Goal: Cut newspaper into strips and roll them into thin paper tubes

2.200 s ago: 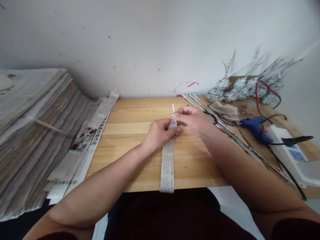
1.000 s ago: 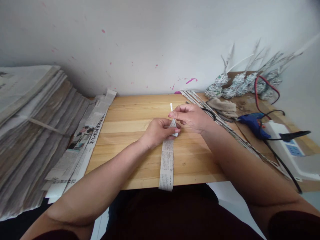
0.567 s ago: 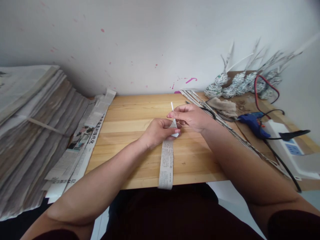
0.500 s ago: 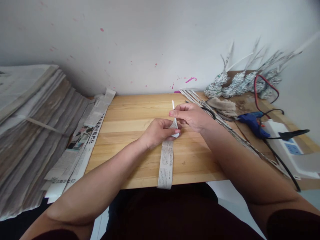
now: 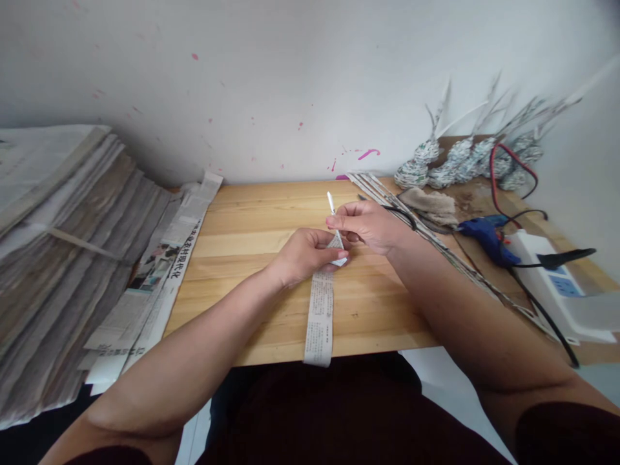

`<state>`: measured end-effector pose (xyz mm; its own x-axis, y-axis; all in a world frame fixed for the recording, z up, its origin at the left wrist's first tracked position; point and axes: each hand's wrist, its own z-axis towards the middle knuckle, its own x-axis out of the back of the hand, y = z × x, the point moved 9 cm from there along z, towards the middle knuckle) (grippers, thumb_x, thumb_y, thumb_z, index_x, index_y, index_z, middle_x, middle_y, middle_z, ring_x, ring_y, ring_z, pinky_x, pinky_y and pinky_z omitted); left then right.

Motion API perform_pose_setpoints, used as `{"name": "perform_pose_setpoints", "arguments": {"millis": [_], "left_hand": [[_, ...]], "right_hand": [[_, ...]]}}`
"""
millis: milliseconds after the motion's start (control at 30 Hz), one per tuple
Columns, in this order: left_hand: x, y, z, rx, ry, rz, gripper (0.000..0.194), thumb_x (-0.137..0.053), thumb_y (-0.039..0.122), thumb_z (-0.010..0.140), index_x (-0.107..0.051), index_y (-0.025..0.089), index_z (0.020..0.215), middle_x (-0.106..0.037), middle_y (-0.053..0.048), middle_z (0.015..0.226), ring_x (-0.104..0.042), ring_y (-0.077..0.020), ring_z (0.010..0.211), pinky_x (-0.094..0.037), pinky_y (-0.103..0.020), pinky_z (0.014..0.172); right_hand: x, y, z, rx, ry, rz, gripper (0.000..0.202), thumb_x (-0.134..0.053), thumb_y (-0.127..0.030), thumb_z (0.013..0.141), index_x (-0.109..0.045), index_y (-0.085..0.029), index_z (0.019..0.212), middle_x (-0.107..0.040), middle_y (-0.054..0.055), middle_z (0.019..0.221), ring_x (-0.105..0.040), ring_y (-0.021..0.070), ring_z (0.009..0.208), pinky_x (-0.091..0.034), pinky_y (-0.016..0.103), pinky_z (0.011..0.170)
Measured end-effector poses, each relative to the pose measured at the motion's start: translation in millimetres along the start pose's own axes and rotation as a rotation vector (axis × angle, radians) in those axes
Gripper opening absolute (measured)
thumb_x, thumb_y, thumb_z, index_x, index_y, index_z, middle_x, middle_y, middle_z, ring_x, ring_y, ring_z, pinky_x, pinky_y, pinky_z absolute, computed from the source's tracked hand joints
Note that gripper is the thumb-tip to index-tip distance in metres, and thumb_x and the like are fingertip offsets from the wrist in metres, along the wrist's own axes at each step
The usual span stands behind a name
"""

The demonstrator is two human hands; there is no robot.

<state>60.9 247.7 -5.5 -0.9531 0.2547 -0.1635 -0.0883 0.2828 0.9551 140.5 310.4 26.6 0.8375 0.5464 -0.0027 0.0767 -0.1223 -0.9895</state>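
The left hand (image 5: pixel 312 253) is closed, its thumb pressed over a newspaper strip (image 5: pixel 320 323) and its fingers beneath, gripping it where the print folds into a pointed taper. From below that hand the strip runs down toward the wearer, over the wooden tabletop (image 5: pixel 242 226) to its front edge. The right hand (image 5: pixel 365 225), just above and to the right of the left, pinches the narrowed part between thumb and forefinger; a thin white rolled end (image 5: pixel 330 202) projects above those fingertips, tilted slightly left. The join between taper and rolled end is partly covered by the fingers. Behind the right hand lies a black-handled tool (image 5: pixel 404 212) — partly hidden, type not confirmed — and beside it a row of slender paper sticks (image 5: pixel 372 187). Further right of that hand: a crumpled cloth (image 5: pixel 429 205), a blue glue gun (image 5: pixel 487 239) and a white power strip (image 5: pixel 552 284). Beyond the cloth, against the wall (image 5: pixel 271 77), stand several gourd-shaped woven paper pieces (image 5: pixel 416 169). Well left of the left hand are overlapping cut newspaper pieces (image 5: pixel 169 258) and, outermost, a tall strapped newspaper stack (image 5: pixel 62 271).
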Motion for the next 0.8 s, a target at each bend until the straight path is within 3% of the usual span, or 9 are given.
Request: {"name": "perform_pose_setpoints", "arguments": {"millis": [267,500,700,800], "left_hand": [[-1.1,-1.4,-1.1,0.005,-0.002,0.006,0.029,-0.083,0.032,0.070,-0.076,0.012,0.090,-0.073,-0.006,0.081,-0.063,-0.0107,0.070,-0.054,-0.027,0.072],[3.0,-0.5,-0.4,-0.012,0.027,0.051,0.032,-0.083,0.042,0.070,-0.077,0.013,0.082,-0.075,-0.008,0.085,-0.067,-0.0137,0.076,-0.056,-0.029,0.076],[3.2,-1.4,-0.2,0.008,0.014,0.006,0.030,-0.083,0.041,0.071,-0.077,0.014,0.082,-0.075,-0.009,0.084,-0.069,-0.0156,0.080,-0.057,-0.031,0.077],[2.4,-1.7,-0.1,0.017,0.005,-0.010,0.033,-0.084,0.041,0.068,-0.077,0.014,0.084,-0.075,-0.009,0.085,-0.069,-0.0156,0.081,-0.057,-0.031,0.077]], "right_hand": [[3.7,1.0,-0.4,-0.011,0.099,0.047,0.051,-0.092,-0.047,0.057,-0.049,-0.019,0.058,-0.042,-0.008,0.047,-0.033,0.0046,0.041,-0.021,0.022,0.040],[10.5,-7.7,-2.3,0.119,0.189,-0.064,0.051,-0.090,-0.050,0.059,-0.049,-0.019,0.057,-0.041,-0.008,0.051,-0.034,0.0056,0.046,-0.021,0.023,0.043],[-6.1,-1.6,-2.0,0.028,-0.177,-0.070,0.037,-0.076,-0.051,0.077,-0.074,-0.015,0.083,-0.060,0.000,0.063,-0.049,0.0093,0.056,-0.032,0.023,0.047],[-4.7,-0.9,-1.0,0.009,-0.178,-0.039,0.037,-0.082,-0.048,0.070,-0.075,-0.014,0.081,-0.058,-0.001,0.057,-0.047,0.0084,0.052,-0.031,0.022,0.046]]}}
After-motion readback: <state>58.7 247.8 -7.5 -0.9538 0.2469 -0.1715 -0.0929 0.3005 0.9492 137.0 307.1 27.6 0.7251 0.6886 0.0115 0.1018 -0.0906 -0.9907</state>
